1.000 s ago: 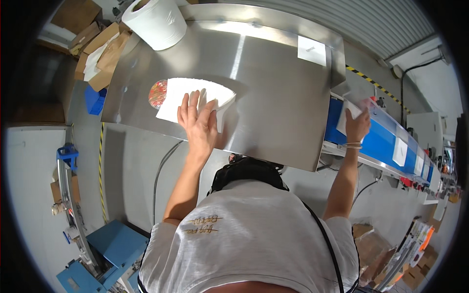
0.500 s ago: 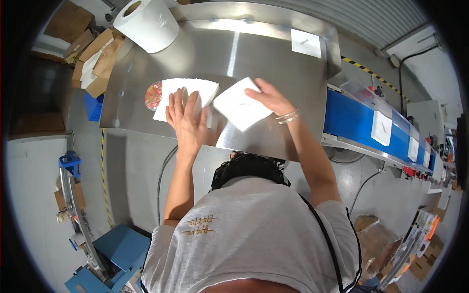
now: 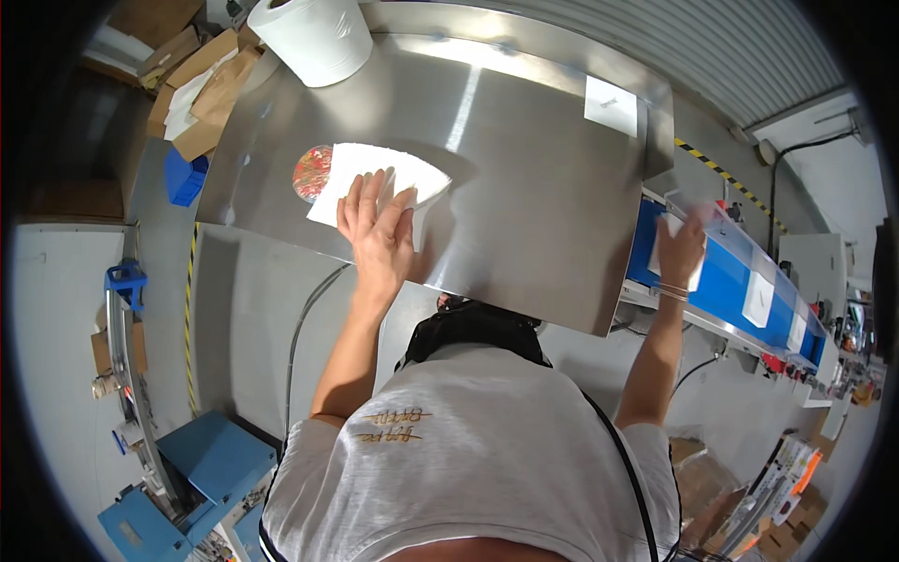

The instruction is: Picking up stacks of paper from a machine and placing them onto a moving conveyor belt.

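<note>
A fanned stack of flat white packets (image 3: 351,173) lies on the left of the steel table (image 3: 534,197). My left hand (image 3: 382,229) rests on its right part, fingers stretched out over the top. From under the stack's left side shows a round, red patterned thing (image 3: 312,174), partly covered. Over the near end of the blue conveyor belt (image 3: 716,267), my right hand (image 3: 682,251) has thumb and fingers about a single white packet (image 3: 667,262). The fingertips are slightly blurred, and the hand covers much of that packet.
More white packets (image 3: 758,300) lie spaced along the belt, beside a clear guard. At the table's far right corner lies another white packet (image 3: 611,105). A big white roll (image 3: 323,47) stands at the far left edge. Open cardboard boxes (image 3: 201,103) and a blue bin (image 3: 184,176) are left of the table.
My right hand has carried a white packet from beside the stack rightward to the conveyor belt. My left hand has stayed on the stack. The whole view has shifted slightly.
</note>
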A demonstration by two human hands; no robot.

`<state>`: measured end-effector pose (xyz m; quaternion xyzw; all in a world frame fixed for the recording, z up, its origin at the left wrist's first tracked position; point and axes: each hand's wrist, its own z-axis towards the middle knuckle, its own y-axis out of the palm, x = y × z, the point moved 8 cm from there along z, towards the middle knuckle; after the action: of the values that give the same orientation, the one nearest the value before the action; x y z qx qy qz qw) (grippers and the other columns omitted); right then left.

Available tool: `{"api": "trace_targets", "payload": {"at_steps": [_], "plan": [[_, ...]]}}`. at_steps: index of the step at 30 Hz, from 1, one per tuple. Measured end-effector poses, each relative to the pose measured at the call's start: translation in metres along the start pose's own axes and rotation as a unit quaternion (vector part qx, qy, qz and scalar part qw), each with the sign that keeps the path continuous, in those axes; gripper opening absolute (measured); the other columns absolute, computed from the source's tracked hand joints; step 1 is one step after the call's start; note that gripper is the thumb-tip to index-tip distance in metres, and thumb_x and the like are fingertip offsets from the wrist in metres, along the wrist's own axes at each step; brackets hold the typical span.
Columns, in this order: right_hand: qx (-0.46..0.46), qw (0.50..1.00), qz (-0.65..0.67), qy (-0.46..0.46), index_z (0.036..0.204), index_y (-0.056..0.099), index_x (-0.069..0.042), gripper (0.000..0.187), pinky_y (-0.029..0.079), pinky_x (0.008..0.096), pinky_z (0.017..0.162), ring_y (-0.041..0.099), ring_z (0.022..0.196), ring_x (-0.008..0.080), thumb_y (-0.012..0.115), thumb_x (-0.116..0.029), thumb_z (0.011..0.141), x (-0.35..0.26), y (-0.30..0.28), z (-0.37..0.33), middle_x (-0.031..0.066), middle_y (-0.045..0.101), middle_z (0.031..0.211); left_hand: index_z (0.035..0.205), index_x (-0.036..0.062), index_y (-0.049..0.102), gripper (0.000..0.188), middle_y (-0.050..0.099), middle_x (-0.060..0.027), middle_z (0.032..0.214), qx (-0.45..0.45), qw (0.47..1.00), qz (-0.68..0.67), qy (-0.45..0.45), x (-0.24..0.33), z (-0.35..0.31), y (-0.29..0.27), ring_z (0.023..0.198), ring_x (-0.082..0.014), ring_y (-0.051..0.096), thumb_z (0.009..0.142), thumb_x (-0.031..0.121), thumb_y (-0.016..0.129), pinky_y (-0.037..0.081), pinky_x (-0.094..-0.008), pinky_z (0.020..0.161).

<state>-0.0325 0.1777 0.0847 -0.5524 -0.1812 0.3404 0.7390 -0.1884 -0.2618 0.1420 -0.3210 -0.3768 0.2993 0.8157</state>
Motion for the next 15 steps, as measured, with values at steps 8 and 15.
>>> {"api": "trace_targets", "payload": {"at_steps": [8, 15], "plan": [[-0.311, 0.719, 0.497, -0.374, 0.118, 0.054, -0.009, 0.048, 0.045, 0.0337, 0.088, 0.052, 0.108, 0.0276, 0.072, -0.023, 0.076, -0.318, 0.004, -0.079, 0.0097, 0.051, 0.122, 0.098, 0.0157, 0.069, 0.029, 0.042, -0.0138, 0.138, -0.064, 0.997, -0.025, -0.022, -0.002, 0.006, 0.001, 0.134, -0.0370, 0.026, 0.073, 0.001, 0.067, 0.010, -0.0515, 0.109], [-0.457, 0.611, 0.626, -0.163, 0.108, 0.053, 0.000, 0.036, 0.046, 0.0262, 0.073, 0.051, 0.081, 0.0084, 0.063, -0.028, 0.088, -0.278, 0.043, -0.087, 0.0034, 0.056, 0.088, 0.105, 0.0103, 0.062, 0.029, 0.035, -0.0194, 0.140, -0.034, 0.999, 0.003, -0.016, -0.017, 0.003, -0.009, 0.133, -0.0398, 0.024, 0.077, 0.013, 0.069, 0.020, -0.0508, 0.106]]}}
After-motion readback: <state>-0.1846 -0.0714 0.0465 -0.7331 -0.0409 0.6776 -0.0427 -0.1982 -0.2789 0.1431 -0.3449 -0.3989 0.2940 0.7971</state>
